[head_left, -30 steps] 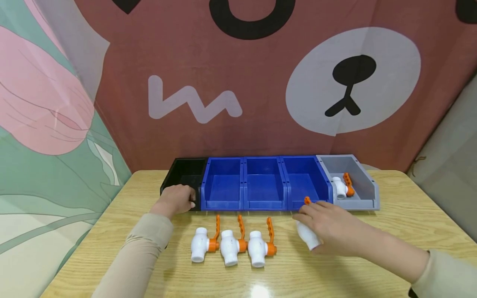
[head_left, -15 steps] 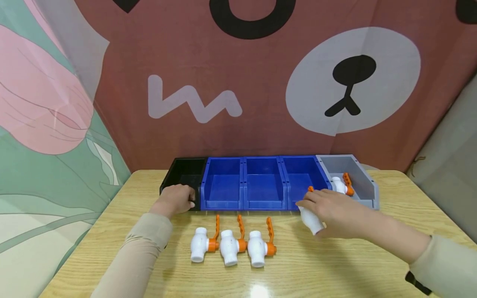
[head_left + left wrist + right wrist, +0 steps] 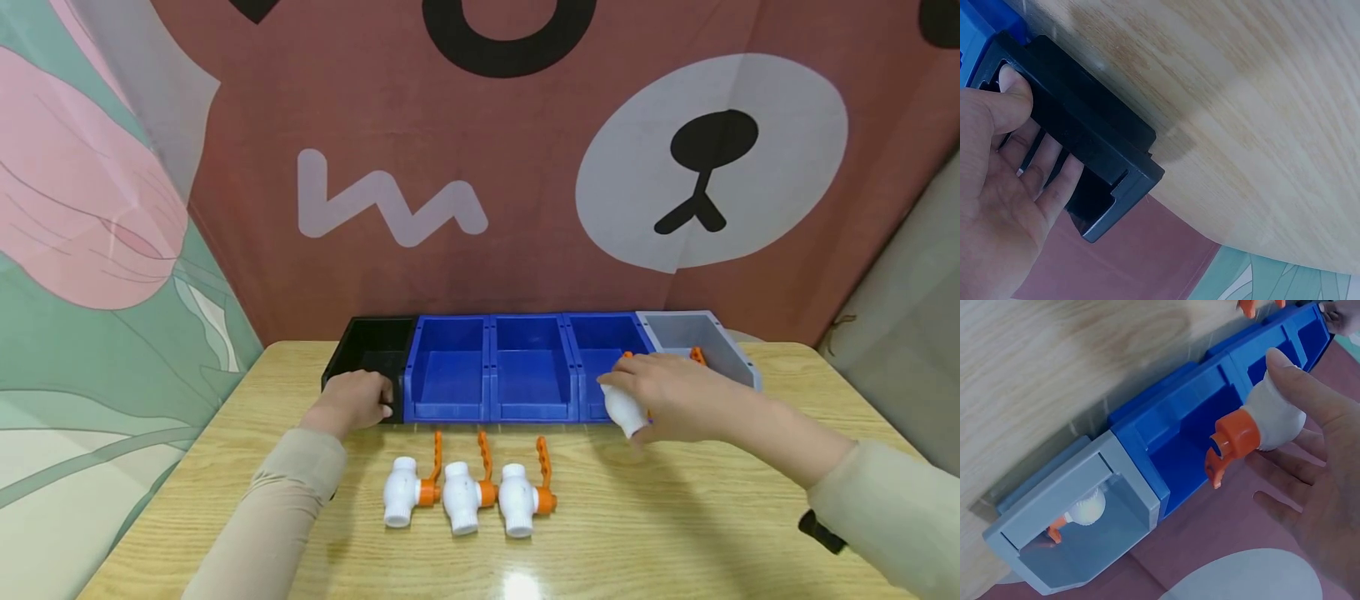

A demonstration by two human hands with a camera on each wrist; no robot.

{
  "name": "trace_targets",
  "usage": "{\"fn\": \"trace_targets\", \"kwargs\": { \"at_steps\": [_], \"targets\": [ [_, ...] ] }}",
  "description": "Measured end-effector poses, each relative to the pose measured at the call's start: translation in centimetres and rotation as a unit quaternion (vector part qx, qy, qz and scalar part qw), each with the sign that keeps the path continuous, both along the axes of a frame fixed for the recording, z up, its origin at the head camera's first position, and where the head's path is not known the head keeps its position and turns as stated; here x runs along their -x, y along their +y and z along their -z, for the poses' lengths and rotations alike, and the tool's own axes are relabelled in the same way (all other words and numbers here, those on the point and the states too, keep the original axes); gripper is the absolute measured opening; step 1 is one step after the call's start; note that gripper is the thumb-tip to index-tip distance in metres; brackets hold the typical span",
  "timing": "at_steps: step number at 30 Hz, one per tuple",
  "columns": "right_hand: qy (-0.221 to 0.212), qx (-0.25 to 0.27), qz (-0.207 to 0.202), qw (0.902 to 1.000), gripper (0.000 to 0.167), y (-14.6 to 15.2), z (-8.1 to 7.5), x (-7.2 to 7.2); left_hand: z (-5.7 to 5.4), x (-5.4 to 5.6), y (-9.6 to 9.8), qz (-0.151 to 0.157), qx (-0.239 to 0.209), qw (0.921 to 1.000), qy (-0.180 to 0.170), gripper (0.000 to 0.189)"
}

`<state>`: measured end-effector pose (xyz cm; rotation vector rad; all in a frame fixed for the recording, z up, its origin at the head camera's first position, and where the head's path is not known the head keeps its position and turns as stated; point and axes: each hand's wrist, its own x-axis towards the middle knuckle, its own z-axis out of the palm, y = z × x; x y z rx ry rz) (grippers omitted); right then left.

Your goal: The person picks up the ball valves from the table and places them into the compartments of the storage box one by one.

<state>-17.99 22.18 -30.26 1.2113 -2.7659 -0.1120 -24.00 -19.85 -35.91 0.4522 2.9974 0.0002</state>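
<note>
The right hand [image 3: 670, 393], pinching a white-and-orange plastic valve [image 3: 622, 408], has moved forward. The left hand [image 3: 352, 399] still grips a black plastic bin [image 3: 380, 342].

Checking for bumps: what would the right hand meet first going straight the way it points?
Probably the blue bin beside the gray bin; the right hand, holding a white ball valve, points toward it. Depth is unclear, so it might pass above instead.
</note>
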Motion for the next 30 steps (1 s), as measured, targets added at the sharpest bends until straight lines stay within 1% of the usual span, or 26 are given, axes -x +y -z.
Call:
{"fn": "trace_targets", "kwargs": {
  "at_steps": [2,4,9,13,17,20,25,30],
  "targets": [
    [0.001,0.0,0.002,1.0,0.07,0.1,-0.1,0.4,0.0,0.0,0.0,0.001,-0.001,1.0,0.0,0.01],
    [-0.006,0.002,0.01,0.9999,0.069,0.1,-0.1,0.8,0.0,0.1,-0.1,0.002,-0.003,1.0,0.001,0.009],
    [-0.04,-0.005,0.053,0.9978,0.071,0.2,-0.2,2.0,0.0,0.1,-0.1,0.004,-0.007,1.0,0.0,0.008],
    [-0.072,-0.017,0.092,0.993,0.071,0.1,-0.3,3.1,0.0,0.1,-0.1,0.002,-0.006,1.0,-0.002,0.008],
    [-0.103,-0.018,0.125,0.9866,0.072,-0.1,-0.5,4.0,-0.1,0.1,0.0,0.001,-0.003,1.0,-0.003,0.008],
    [-0.108,-0.014,0.134,0.985,0.073,-0.2,-0.5,4.8,-0.2,0.1,0.0,0.002,-0.004,1.0,-0.004,0.008],
    [-0.101,-0.008,0.138,0.9852,0.073,-0.4,-0.3,6.2,-0.2,0.2,0.0,-0.001,-0.004,0.9999,-0.011,0.009],
    [-0.107,-0.007,0.147,0.9833,0.074,-0.6,-0.4,7.0,-0.2,0.2,0.0,-0.002,-0.005,0.9999,-0.014,0.008]
  ]
}}
